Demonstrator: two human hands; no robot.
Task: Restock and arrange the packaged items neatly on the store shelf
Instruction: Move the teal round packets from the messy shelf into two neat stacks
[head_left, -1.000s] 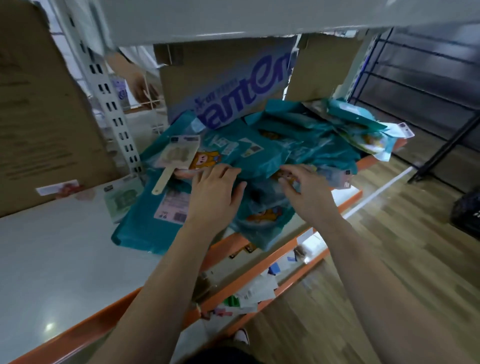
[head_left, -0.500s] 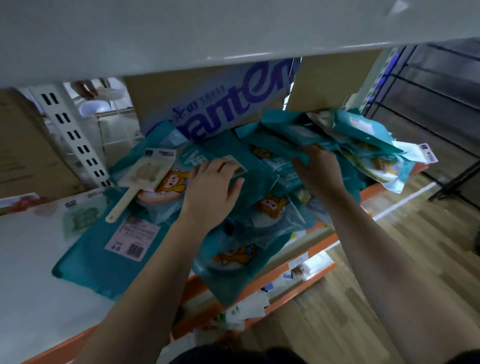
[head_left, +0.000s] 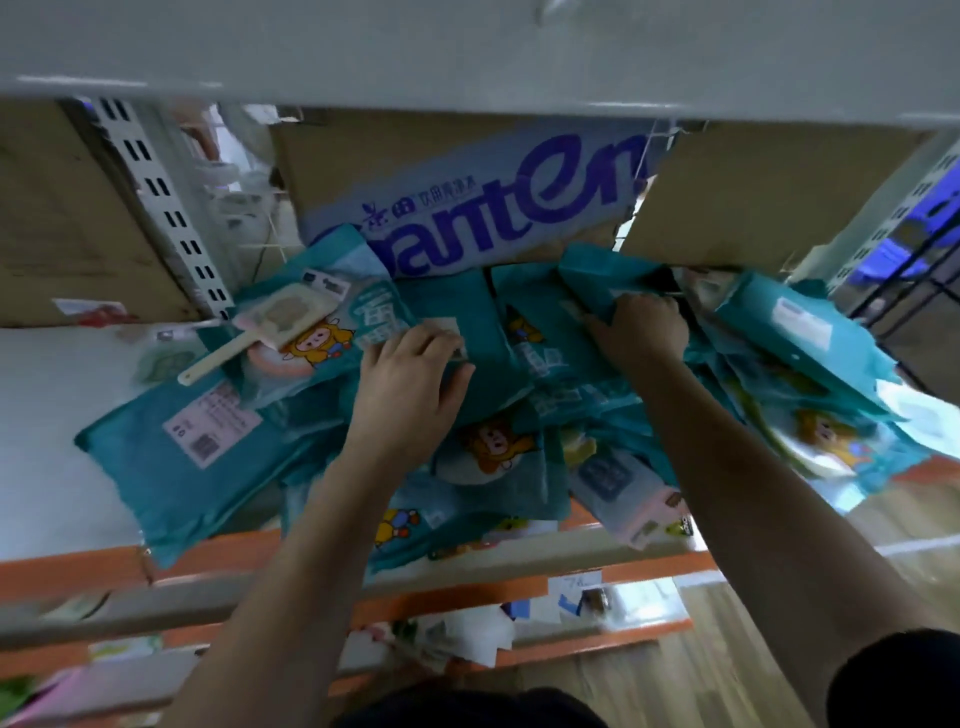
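We see heap of teal plastic packets with cartoon prints (head_left: 493, 447) sprawled on white metal shelf with orange front edge (head_left: 57, 441). Our left hand (head_left: 410, 384) presses flat on heap, fingers straight. Our right hand (head_left: 641, 332) at back of heap, fingers clamped on raised teal packet (head_left: 602, 280).

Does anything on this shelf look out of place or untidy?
The teal packages lie in a loose heap at mixed angles, and several hang over the orange shelf edge. A pale paddle-shaped item lies on top at the left, unlike the rest.
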